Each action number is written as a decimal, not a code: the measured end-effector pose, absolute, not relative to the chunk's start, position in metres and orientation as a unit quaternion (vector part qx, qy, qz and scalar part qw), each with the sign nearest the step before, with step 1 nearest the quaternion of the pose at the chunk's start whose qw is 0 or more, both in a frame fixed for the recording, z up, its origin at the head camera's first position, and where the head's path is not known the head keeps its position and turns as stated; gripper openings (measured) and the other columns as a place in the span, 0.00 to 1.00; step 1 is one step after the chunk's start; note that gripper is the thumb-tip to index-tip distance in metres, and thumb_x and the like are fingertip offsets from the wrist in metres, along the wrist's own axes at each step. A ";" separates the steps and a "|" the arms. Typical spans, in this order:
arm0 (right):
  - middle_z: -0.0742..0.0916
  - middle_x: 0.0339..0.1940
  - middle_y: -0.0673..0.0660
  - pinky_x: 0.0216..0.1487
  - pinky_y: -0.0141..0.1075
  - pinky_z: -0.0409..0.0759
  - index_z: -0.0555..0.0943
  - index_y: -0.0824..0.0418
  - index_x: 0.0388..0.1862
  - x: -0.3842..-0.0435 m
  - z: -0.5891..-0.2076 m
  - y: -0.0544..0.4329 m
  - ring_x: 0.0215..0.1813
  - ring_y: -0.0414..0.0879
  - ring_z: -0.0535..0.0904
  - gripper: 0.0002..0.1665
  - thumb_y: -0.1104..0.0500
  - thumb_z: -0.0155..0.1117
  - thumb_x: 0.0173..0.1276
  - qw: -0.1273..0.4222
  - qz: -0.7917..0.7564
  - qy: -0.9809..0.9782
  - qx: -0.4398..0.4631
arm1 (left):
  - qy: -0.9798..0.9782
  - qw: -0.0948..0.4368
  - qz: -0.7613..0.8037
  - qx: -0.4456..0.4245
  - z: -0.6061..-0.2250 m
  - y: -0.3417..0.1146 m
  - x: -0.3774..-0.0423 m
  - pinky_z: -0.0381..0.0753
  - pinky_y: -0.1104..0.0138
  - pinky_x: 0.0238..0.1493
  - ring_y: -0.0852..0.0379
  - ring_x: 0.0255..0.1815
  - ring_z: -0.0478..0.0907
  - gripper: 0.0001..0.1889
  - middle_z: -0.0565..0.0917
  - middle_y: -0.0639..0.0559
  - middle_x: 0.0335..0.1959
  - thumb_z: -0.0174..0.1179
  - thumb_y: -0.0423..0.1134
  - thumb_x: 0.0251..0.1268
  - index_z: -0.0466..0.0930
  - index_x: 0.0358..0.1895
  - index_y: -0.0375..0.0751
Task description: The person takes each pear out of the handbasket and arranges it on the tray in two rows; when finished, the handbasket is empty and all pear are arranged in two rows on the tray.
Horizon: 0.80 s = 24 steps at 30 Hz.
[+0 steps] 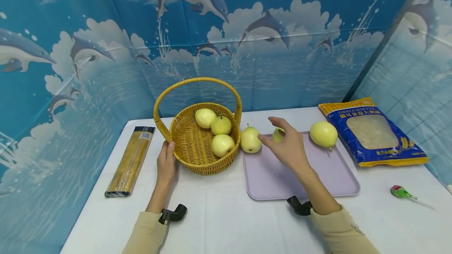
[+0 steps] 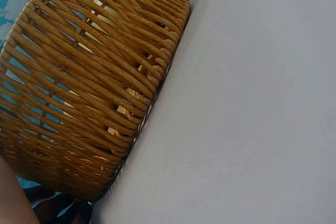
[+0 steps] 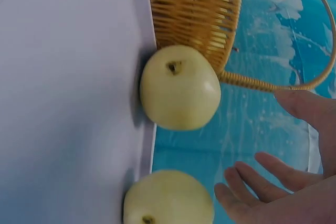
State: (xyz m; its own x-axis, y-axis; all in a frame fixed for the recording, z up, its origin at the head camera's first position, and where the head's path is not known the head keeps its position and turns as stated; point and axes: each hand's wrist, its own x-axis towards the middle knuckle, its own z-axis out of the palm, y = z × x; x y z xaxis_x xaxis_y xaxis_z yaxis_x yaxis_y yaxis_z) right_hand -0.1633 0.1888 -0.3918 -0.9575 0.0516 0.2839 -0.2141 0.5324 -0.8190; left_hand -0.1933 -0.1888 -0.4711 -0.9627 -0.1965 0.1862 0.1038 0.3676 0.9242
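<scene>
A golden wicker basket (image 1: 195,164) with a tall hoop handle holds three yellow-green pears (image 1: 223,146). My left hand (image 1: 166,164) grips its left side; in the left wrist view the woven wall hides most of the fingers. Over the lilac tray (image 1: 261,185) my right hand (image 1: 287,146) is held with thumb and fingers apart, nothing between them. One pear (image 3: 180,87) lies at the tray's back left corner, close beside the basket. A second pear (image 3: 168,200) is partly hidden behind the right hand in the head view. Another pear (image 1: 323,134) lies at the tray's back right.
Left of the basket lies a long flat pack of noodles (image 1: 131,162). A blue and yellow bag of orecchiette pasta (image 1: 374,132) is at the back right. A wrapped lollipop (image 1: 402,192) lies near the right edge. Behind the white-covered table hangs a dolphin-printed curtain (image 1: 197,66).
</scene>
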 end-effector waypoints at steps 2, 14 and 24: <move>0.80 0.73 0.61 0.77 0.56 0.71 0.75 0.57 0.75 -0.161 -0.392 0.183 0.76 0.60 0.74 0.38 0.49 0.75 0.70 0.132 0.481 -0.865 0.057 | -0.817 0.133 -0.560 0.029 -0.471 -0.189 -0.194 0.65 0.49 0.78 0.42 0.76 0.71 0.30 0.77 0.37 0.72 0.39 0.55 0.88 0.67 0.75 0.37; 0.81 0.73 0.58 0.75 0.53 0.74 0.76 0.56 0.74 -0.158 -0.393 0.145 0.76 0.56 0.75 0.39 0.57 0.79 0.65 0.083 0.511 -0.845 0.136 | -0.817 0.136 -0.560 0.035 -0.475 -0.192 -0.191 0.66 0.48 0.75 0.42 0.71 0.73 0.29 0.78 0.35 0.69 0.39 0.56 0.88 0.69 0.73 0.36; 0.80 0.73 0.60 0.73 0.49 0.77 0.74 0.57 0.75 -0.168 -0.385 0.117 0.76 0.56 0.75 0.39 0.58 0.77 0.66 0.066 0.506 -0.842 0.175 | -0.809 0.138 -0.572 0.019 -0.474 -0.189 -0.194 0.64 0.48 0.78 0.42 0.75 0.72 0.29 0.77 0.36 0.71 0.40 0.55 0.87 0.69 0.74 0.37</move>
